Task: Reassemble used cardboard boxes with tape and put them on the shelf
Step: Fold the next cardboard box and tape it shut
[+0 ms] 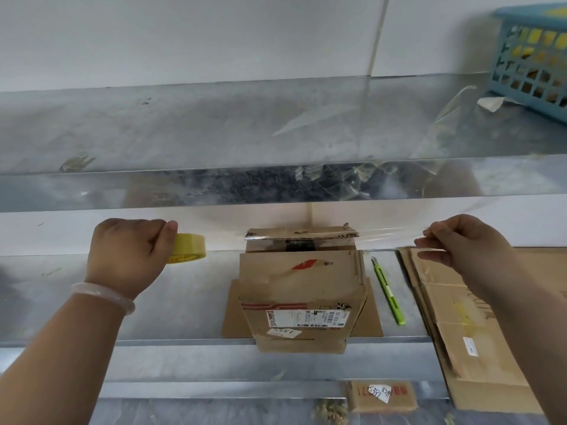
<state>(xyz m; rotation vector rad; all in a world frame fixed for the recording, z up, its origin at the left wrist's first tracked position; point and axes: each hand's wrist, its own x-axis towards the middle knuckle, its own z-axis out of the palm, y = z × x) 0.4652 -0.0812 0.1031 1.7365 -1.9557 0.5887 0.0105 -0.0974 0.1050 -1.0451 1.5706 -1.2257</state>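
So from my end, far left first: my left hand (132, 250) is wrapped around the yellowish tape roll (187, 248), fingers curled over the top and thumb on the rim; there's a pale bangle (104, 297) on that wrist. All of this is just under the front lip of the upper metal shelf (184, 130), over the lower shelf (168, 302).

Dead centre is the cardboard box (300, 299); it sits on the lower shelf on top of a flat sheet of cardboard (371, 317), with its near end hanging over the front edge; a shipping label and a little handwritten sticker face me. A clear tape strip (392, 233) runs across the box's far top edge; I can't really make it out between the roll and the box.

Just right of the box lies a green utility knife (388, 291), flat on the shelf; next to that is a stack of flattened boxes (466, 317), also poking over the edge.

My right hand (460, 243) pinches the free end of the strip between thumb and forefinger, held above that stack; top right on the upper shelf is a blue basket (534, 53).
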